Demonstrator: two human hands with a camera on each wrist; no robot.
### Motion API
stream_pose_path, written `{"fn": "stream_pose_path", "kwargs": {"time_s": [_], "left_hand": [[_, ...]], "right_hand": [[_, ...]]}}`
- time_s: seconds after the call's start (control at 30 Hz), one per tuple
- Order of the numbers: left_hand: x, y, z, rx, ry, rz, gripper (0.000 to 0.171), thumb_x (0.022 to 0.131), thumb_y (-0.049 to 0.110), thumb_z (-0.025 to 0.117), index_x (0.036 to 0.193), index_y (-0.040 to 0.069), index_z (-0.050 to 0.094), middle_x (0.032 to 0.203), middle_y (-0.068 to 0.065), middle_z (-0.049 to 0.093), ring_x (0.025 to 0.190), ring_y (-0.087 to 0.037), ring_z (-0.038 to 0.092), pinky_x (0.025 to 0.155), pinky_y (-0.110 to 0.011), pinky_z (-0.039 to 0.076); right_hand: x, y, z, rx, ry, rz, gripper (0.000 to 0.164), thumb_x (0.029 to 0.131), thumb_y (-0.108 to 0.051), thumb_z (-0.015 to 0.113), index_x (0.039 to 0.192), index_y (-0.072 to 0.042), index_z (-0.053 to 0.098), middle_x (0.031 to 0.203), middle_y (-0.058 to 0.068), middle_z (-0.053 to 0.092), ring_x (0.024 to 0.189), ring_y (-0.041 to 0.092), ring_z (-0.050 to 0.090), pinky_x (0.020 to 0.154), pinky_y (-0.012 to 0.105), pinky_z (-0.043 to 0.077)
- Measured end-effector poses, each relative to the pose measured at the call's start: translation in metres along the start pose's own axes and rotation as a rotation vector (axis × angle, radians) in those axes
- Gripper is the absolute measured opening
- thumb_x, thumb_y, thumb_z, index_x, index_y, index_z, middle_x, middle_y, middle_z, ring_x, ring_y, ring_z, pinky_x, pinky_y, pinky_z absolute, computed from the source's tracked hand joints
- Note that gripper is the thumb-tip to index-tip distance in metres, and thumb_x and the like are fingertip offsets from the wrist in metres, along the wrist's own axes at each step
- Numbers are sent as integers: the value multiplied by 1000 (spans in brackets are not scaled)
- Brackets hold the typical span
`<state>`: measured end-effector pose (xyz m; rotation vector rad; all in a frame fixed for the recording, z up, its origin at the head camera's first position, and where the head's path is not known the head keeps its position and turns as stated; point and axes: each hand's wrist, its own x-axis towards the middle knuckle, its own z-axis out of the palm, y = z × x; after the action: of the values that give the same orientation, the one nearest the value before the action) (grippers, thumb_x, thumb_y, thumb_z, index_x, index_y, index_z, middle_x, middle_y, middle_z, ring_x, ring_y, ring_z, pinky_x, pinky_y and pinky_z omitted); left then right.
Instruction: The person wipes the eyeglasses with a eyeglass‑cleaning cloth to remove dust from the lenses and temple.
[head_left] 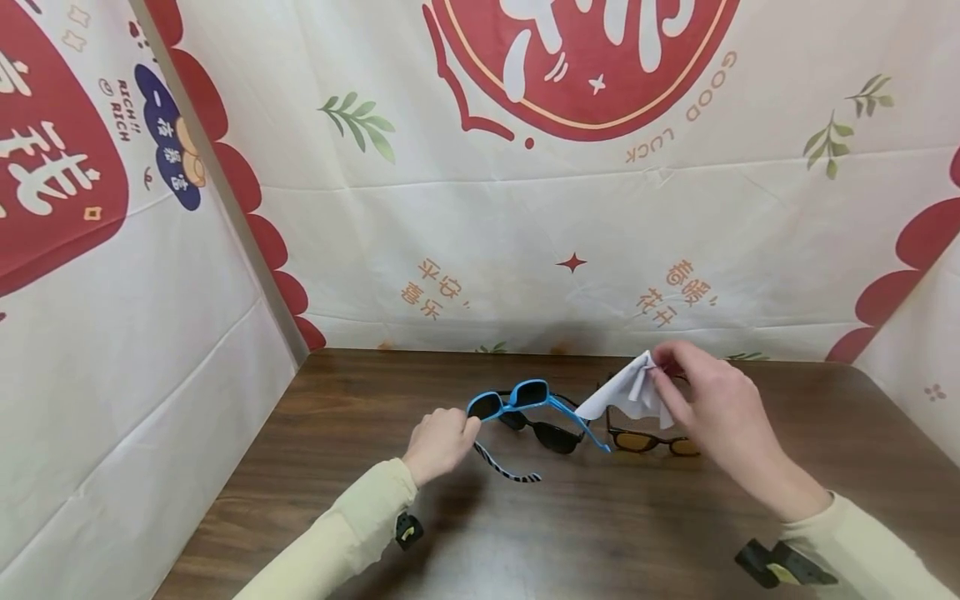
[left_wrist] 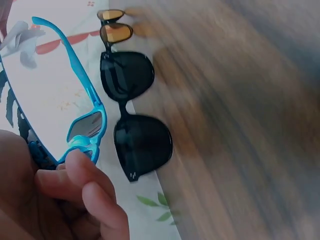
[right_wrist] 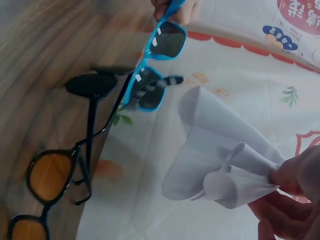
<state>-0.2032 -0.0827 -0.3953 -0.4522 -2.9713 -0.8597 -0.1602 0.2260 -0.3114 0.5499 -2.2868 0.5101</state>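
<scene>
My left hand (head_left: 442, 443) pinches a pair of blue-framed sunglasses (head_left: 531, 393) near one hinge and holds them above the table. One temple (head_left: 504, 468) has zebra stripes and points toward me; the other is plain blue. My right hand (head_left: 712, 408) pinches a corner of a pale grey-white cloth (right_wrist: 220, 150), which hangs loosely from the fingertips beside the blue sunglasses. Black sunglasses (left_wrist: 142, 145) lie on the table behind and below the blue pair. Dark-framed glasses with orange lenses (right_wrist: 50, 175) rest farther right, partly hidden by the cloth in the head view.
The dark brown wooden table (head_left: 570, 533) ends at a white printed fabric backdrop (head_left: 487, 225) at the back. A similar printed sheet (head_left: 150, 367) stands along the left side, and another borders the right.
</scene>
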Motion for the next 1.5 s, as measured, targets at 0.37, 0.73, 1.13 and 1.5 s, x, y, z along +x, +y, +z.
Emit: {"fn": "stream_pose_path", "kwargs": {"time_s": [0.37, 0.73, 1.13, 1.5], "left_hand": [[9, 0, -9, 1, 73, 28, 34, 93, 16, 44, 58, 12, 43, 52, 2, 37, 42, -13, 35, 41, -27, 29], [8, 13, -5, -55, 80, 54, 34, 94, 16, 45, 61, 12, 45, 52, 3, 36, 41, -12, 34, 41, -25, 28], [5, 23, -4, 0, 87, 119, 34, 94, 16, 46, 60, 13, 42, 52, 4, 35, 41, -11, 32, 40, -25, 28], [-2, 33, -2, 35, 58, 221, 34, 94, 13, 47, 61, 14, 40, 51, 6, 32, 39, -7, 26, 38, -21, 24]], "right_hand": [[-29, 14, 19, 99, -115, 28, 25, 75, 5, 75, 89, -9, 59, 74, -3, 63, 62, 6, 57, 52, 27, 48], [-43, 4, 46, 394, -258, 168, 18, 85, 5, 67, 89, -9, 56, 81, 4, 67, 71, 5, 63, 61, 25, 53], [-34, 12, 56, 412, -319, 293, 12, 89, 2, 65, 93, -3, 56, 87, 7, 64, 77, 17, 65, 66, 28, 54], [-20, 23, 69, 407, -318, 308, 9, 90, 1, 63, 95, -2, 56, 89, 8, 64, 80, 21, 65, 67, 27, 53]]}}
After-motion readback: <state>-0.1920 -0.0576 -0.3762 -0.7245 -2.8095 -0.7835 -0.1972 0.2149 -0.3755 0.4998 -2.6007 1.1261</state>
